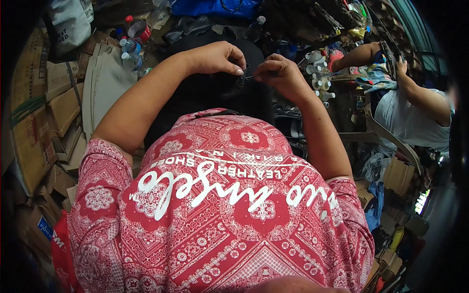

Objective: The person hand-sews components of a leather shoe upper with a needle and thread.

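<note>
In front of my chest, over black cloth on my lap, my two hands are close together. The thumb and fingers of my left hand are pinched at the edge of a black ribbed, curved piece, whose kind I cannot make out against the dark cloth. A short way to the right, my right hand is closed in a pinch. A thin, pale needle-like strand runs from its fingertips toward the left thumb; whether it is needle or thread is too small to tell.
Flattened cardboard boxes are stacked at the left beside pale curved panels. Plastic bottles stand at the far left, and several more bottles at the right. Another person in a white shirt sits at the right, near a curved chair arm.
</note>
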`<state>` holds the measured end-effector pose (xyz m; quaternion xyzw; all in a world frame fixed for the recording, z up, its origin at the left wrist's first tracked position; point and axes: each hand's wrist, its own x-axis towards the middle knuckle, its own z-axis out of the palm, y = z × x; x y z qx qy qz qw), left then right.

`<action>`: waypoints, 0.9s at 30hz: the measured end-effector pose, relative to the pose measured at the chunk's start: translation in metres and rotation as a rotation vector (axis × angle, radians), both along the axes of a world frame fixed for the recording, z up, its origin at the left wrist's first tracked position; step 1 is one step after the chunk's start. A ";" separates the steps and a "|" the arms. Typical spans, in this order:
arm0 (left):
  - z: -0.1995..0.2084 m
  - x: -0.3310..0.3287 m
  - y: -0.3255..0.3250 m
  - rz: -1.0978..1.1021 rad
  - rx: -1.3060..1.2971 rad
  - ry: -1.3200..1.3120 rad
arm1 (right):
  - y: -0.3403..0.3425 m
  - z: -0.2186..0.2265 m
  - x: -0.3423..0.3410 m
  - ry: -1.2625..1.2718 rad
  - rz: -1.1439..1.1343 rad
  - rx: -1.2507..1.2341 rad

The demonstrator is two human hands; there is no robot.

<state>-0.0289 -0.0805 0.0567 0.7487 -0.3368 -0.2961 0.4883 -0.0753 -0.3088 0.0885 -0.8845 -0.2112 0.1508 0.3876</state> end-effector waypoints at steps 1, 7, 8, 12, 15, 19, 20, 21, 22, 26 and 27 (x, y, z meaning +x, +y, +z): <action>-0.001 -0.001 0.000 0.009 -0.013 -0.003 | 0.002 -0.003 -0.001 0.020 -0.025 0.061; -0.005 -0.003 0.000 0.014 -0.082 0.240 | 0.004 -0.031 -0.018 0.010 -0.133 0.237; -0.006 -0.003 0.002 0.015 -0.084 0.241 | 0.005 -0.033 -0.023 -0.005 -0.177 0.319; -0.005 -0.005 0.004 -0.022 -0.081 0.265 | 0.009 -0.025 -0.037 -0.093 -0.210 0.220; -0.008 -0.004 0.004 -0.054 -0.060 0.271 | 0.012 -0.019 -0.042 -0.141 -0.213 0.125; -0.010 -0.002 0.001 -0.092 0.003 0.245 | 0.015 -0.006 -0.045 -0.282 -0.145 -0.059; -0.010 -0.002 0.000 -0.093 0.003 0.247 | 0.017 0.000 -0.044 -0.294 -0.109 -0.164; -0.010 -0.003 -0.001 -0.111 0.002 0.222 | 0.019 0.007 -0.044 -0.291 -0.112 -0.164; -0.010 -0.003 -0.002 -0.128 0.001 0.196 | 0.021 0.014 -0.043 -0.348 -0.026 -0.298; -0.007 -0.005 -0.006 -0.167 -0.025 0.216 | 0.025 0.025 -0.034 -0.439 0.178 -0.564; -0.007 -0.004 -0.008 -0.168 -0.003 0.211 | 0.024 0.025 -0.029 -0.437 0.174 -0.564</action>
